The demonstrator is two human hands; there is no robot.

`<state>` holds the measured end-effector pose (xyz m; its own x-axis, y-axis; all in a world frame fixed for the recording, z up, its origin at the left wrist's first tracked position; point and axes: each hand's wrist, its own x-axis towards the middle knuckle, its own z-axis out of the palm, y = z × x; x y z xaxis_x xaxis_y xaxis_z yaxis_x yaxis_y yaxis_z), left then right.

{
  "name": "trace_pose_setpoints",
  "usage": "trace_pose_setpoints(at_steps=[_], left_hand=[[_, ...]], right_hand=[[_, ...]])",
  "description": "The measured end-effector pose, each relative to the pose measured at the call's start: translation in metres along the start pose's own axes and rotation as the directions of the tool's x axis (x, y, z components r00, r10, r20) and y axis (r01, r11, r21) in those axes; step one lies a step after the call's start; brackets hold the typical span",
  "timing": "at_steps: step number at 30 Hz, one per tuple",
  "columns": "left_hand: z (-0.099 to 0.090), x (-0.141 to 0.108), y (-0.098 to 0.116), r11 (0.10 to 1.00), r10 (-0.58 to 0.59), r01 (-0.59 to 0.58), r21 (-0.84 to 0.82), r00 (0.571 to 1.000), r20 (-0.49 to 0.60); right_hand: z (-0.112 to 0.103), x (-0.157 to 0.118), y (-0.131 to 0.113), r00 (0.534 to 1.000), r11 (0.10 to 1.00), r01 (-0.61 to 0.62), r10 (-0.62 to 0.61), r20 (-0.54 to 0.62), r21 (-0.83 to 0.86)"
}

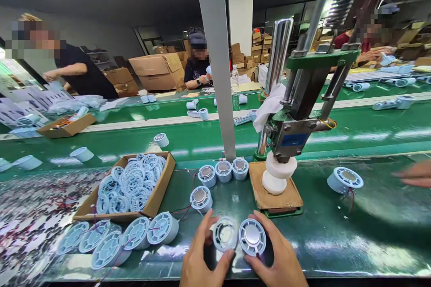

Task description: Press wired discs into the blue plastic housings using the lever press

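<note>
Blue ring (219, 234) is held by left hand (202, 262), round housing (252, 235) by right hand (280, 255); rings (132, 183) fill a cardboard box (161, 187).

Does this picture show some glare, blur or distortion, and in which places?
Head view: pale glare on the green table; head view: another person's hand at the right edge smeared, probably by motion; head view: the pale ring in the left hand softer than the round part in the right hand; head view: grey post leaning, perhaps lens distortion.
</note>
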<state>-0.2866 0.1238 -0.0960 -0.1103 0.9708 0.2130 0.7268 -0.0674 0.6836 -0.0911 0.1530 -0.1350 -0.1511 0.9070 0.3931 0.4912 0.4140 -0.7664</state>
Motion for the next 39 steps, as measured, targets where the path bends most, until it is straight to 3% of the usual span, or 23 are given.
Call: trace_pose_setpoints(at_steps=[4, 6, 9, 15, 21, 29, 35, 39], left_hand=[[0.025, 0.003, 0.033, 0.981, 0.193, -0.193, -0.017, 0.981, 0.017], [0.033, 0.006, 0.041, 0.971, 0.237, -0.237, 0.025, 0.971, 0.023], [0.038, 0.01, 0.042, 0.976, 0.21, -0.211, 0.048, 0.978, 0.014], [0.035, 0.009, 0.041, 0.991, 0.134, -0.134, -0.001, 0.991, 0.007], [0.035, 0.008, 0.044, 0.994, 0.108, -0.108, -0.019, 0.994, 0.016], [0.036, 0.007, 0.045, 0.982, 0.181, -0.182, -0.052, 0.983, -0.021], [0.035, 0.007, 0.047, 0.983, 0.162, -0.165, -0.081, 0.986, -0.036], [0.038, 0.005, 0.043, 0.985, 0.13, -0.13, -0.111, 0.992, -0.006]], right_hand=[[0.002, -0.013, 0.009, 0.998, 0.997, 0.07, -0.07, -0.004, -0.036], [0.006, -0.012, 0.011, 0.997, 0.998, 0.051, -0.053, -0.052, -0.043], [0.013, -0.014, 0.013, 0.994, 0.999, -0.014, 0.009, -0.105, -0.039], [0.019, -0.017, 0.017, 0.995, 0.999, -0.031, 0.033, -0.098, 0.023], [0.015, -0.013, 0.016, 0.998, 0.998, 0.001, 0.003, -0.068, 0.064], [0.008, -0.008, 0.013, 0.996, 0.997, 0.064, -0.061, -0.062, 0.047], [0.002, -0.005, 0.01, 0.996, 0.996, 0.086, -0.085, -0.039, 0.03], [0.0, -0.003, 0.011, 0.99, 0.986, 0.142, -0.143, -0.005, -0.082]])
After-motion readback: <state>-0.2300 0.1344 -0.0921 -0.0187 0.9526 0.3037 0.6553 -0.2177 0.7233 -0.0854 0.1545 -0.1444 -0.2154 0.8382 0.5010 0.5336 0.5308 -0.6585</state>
